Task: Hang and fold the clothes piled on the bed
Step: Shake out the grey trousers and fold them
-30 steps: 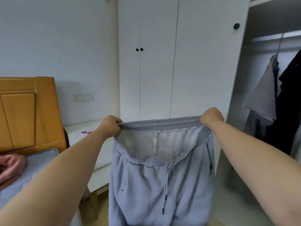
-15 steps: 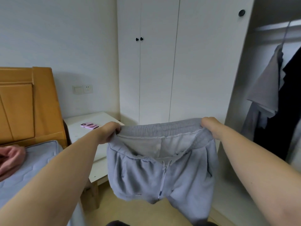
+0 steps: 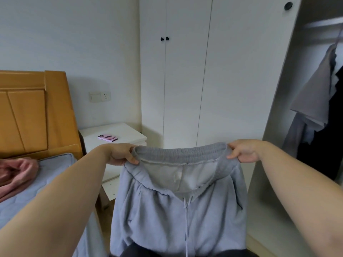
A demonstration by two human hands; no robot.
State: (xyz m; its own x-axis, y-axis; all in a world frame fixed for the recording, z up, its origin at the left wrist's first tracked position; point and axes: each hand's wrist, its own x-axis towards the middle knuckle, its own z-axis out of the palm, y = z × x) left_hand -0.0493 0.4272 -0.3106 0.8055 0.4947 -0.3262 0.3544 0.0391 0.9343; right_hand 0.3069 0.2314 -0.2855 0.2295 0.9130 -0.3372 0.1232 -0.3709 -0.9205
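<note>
I hold up a pair of grey sweatpants (image 3: 178, 216) by the elastic waistband, stretched wide in front of me. My left hand (image 3: 120, 154) pinches the waistband's left end and my right hand (image 3: 243, 151) pinches its right end. The legs hang down with the drawstring dangling in the middle; their lower ends run out of view. A pink garment (image 3: 16, 173) lies crumpled on the blue mattress (image 3: 46, 190) at the left.
A wooden headboard (image 3: 33, 112) stands at the left. A white nightstand (image 3: 118, 134) with a pink phone (image 3: 108, 138) sits beside the bed. White wardrobe doors (image 3: 185, 71) are shut ahead; an open section at the right holds hanging clothes (image 3: 315, 101).
Both hands have lowered the sweatpants from chest height, and the waistband has tilted toward me. The legs swung back and now hang straight again.
</note>
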